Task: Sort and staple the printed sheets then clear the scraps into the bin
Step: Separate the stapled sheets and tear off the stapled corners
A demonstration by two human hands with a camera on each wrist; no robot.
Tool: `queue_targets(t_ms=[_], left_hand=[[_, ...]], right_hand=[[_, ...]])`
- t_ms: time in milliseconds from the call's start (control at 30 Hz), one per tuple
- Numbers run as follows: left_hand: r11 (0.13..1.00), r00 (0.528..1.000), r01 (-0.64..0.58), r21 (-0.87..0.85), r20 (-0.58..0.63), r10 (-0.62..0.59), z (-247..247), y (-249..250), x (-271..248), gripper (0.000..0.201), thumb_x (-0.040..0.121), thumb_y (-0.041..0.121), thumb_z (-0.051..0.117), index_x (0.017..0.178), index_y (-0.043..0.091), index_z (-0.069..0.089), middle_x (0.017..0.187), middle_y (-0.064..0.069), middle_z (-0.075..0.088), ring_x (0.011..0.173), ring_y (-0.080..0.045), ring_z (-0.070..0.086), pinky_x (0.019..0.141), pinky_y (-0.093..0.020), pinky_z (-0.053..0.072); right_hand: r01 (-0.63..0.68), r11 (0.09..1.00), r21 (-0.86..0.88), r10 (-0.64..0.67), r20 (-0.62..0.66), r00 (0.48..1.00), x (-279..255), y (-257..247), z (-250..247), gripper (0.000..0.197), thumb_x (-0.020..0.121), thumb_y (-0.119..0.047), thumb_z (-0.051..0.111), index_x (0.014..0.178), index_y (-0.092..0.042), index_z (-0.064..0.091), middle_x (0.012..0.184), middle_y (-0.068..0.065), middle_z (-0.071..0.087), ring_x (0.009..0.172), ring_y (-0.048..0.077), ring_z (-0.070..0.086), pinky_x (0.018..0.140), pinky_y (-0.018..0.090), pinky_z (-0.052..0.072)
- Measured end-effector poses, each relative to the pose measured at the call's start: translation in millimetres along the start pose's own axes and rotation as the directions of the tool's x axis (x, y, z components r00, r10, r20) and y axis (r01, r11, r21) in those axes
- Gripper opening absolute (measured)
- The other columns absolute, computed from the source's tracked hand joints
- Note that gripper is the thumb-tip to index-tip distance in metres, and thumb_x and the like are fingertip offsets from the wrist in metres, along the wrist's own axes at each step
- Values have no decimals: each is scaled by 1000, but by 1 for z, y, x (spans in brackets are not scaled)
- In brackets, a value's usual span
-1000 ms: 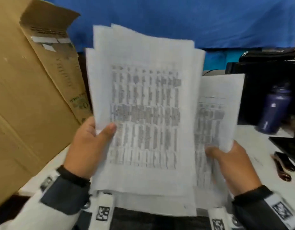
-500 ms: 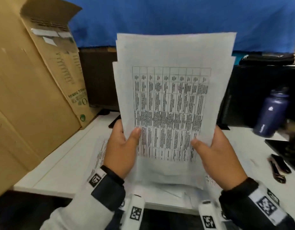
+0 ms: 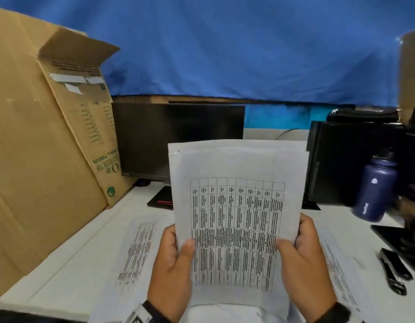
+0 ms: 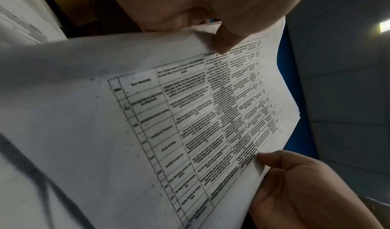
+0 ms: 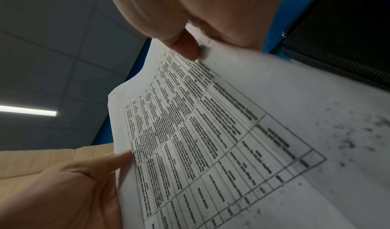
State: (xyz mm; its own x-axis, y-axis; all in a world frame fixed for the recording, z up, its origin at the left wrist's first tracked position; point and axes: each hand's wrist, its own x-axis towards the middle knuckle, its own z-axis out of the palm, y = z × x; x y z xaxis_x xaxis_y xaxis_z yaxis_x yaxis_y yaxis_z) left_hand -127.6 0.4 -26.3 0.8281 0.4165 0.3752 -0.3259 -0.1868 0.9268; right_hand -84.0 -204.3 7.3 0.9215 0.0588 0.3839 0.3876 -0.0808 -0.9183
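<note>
**Sheaf held upright in both hands, edges uneven**

While both hands hold the stack of printed sheets point(image 3: 236, 206) upright above the desk point(image 3: 68, 264), the main risk is misalignment: the top edges sit stepped, with back sheets showing above and to the left of the front one, so stapling now would probably lock in a crooked set. Probable cause is the light grip at the side edges only; nothing supports the bottom, and a loose inner sheet could slide out or the paper could bend.

Left hand point(image 3: 171, 266): thumb point(image 3: 186, 249) pressed on the front sheet near its left edge, fingers behind, pinching the stack. Right hand point(image 3: 304, 257): same on the right edge, thumb on the print, fingers curled behind. Neither hand is spread wide; both are clamped on paper.

More printed sheets lie flat on the desk, one pile at left point(image 3: 136, 250) and one at right point(image 3: 337, 269), so sorting looks unfinished. A black stapler-like tool point(image 3: 393, 271) lies right of the stack, apart from both hands; hard to confirm what it is. No bin visible. Cardboard box point(image 3: 38, 148) at left, dark bottle point(image 3: 374, 190) at right.
</note>
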Motion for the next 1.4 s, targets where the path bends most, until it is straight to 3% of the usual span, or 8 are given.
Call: queue_targets(t_ms=[233, 467, 667, 800, 900, 1000, 1300, 1400], left_hand=[[979, 999, 44, -199, -5, -46, 2, -13, 1, 37, 66, 42, 66, 102, 50, 65, 113, 9, 73, 108, -13, 67, 100, -44, 48], [970, 1000, 15, -241, -2, -17, 3, -19, 2, 41, 64, 42, 68, 105, 39, 65, 109, 4, 74, 105, -20, 67, 94, -44, 50], [976, 999, 52, -211, -4, -54, 3, -17, 1, 32, 74, 36, 64, 106, 35, 63, 105, 5, 73, 103, -21, 66, 86, -36, 53], [971, 996, 73, -229, -38, -83, -3, -22, -4, 33, 70, 44, 66, 102, 34, 65, 107, -15, 68, 106, -45, 59, 98, -65, 46], [967, 996, 86, -240, -15, -92, 1, -22, -5, 34, 68, 45, 65, 100, 34, 67, 105, -12, 70, 104, -39, 62, 98, -60, 48], [963, 995, 92, -255, -2, -95, 3, -22, -5, 31, 64, 46, 65, 94, 38, 68, 102, -6, 72, 101, -30, 65, 95, -48, 50], [959, 993, 114, -261, 9, -116, 1, -26, -6, 33, 68, 46, 65, 100, 37, 69, 107, -8, 72, 106, -35, 64, 100, -58, 47], [962, 991, 134, -239, 22, -132, 0, -25, -6, 25, 79, 33, 64, 102, 39, 73, 108, -4, 75, 106, -26, 68, 98, -48, 52]], right_hand=[[-12, 1000, -14, 11, -101, 995, 1, -1, 0, 58, 91, 5, 54, 108, -51, 49, 102, -15, 70, 90, 2, 67, 73, 25, 49], [339, 930, -141, -356, -122, 926, 36, -77, -21, 105, 84, 7, 61, 145, -62, 9, 131, -2, 49, 94, 19, 67, 79, 32, 58], [467, 454, -759, -462, 248, 851, 58, -112, -17, 53, 81, -40, 58, 133, -50, 49, 143, -7, 39, 135, 21, 35, 111, 50, 27], [504, 338, -794, -391, 369, 843, 61, -127, -2, 66, 80, -49, 52, 144, -46, 36, 139, -13, 41, 137, 17, 33, 114, 51, 18], [531, 221, -818, -345, 444, 827, 63, -134, 4, 62, 80, -54, 48, 140, -48, 38, 147, -9, 37, 144, 23, 26, 117, 59, 11], [540, 226, -811, -313, 465, 828, 65, -143, 9, 64, 80, -56, 46, 142, -47, 34, 145, -13, 38, 145, 20, 24, 117, 61, 9], [603, 254, -756, -193, 571, 798, 65, -152, 20, 69, 78, -55, 41, 144, -52, 23, 150, -25, 24, 148, 8, 13, 120, 56, 1], [538, 445, -716, -272, 465, 843, 65, -143, 1, 79, 79, -53, 50, 149, -50, 15, 157, -21, 20, 150, 9, 12, 121, 55, 9]])
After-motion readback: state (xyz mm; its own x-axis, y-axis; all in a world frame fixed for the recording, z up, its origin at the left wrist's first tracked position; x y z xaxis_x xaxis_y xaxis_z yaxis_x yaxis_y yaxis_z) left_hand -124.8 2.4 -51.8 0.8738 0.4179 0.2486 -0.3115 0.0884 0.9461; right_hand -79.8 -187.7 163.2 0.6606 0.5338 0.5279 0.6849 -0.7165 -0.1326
